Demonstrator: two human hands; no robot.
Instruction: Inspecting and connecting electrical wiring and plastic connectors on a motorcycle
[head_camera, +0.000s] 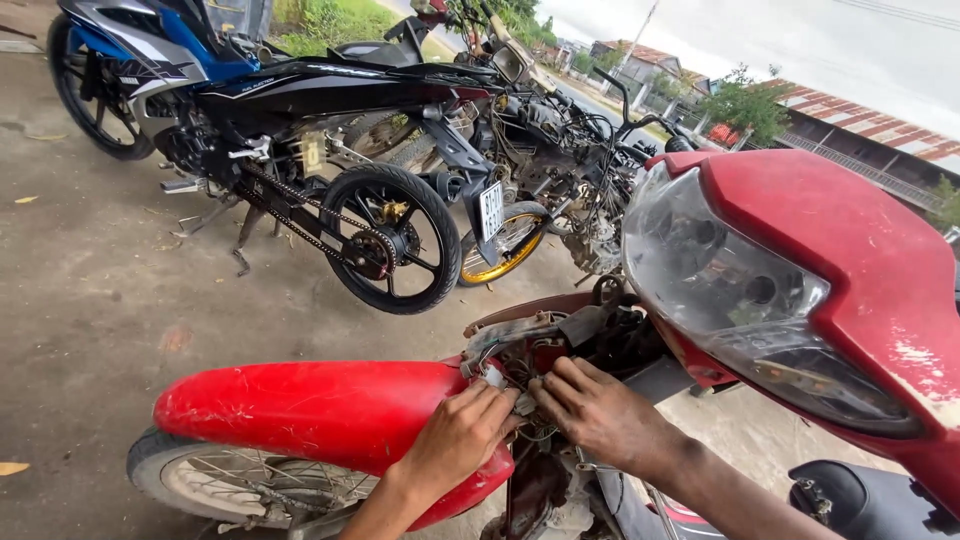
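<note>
Scuffed red fender (320, 410) under hands

Both hands meet at the wiring (520, 385) behind the front mudguard (320, 410) — left hand (460, 435) beside right hand (600, 410), headlight housing (790, 290) above, a parked motorcycle (300, 130) beyond.

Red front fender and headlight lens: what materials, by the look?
Red front fender: likely painted or moulded plastic, glossy but scuffed, with pale scratch marks and dust. Headlight lens: clear plastic, probably; see-through to the reflector, hazy and dusty. Left hand and right hand work at the wiring between them.
</note>
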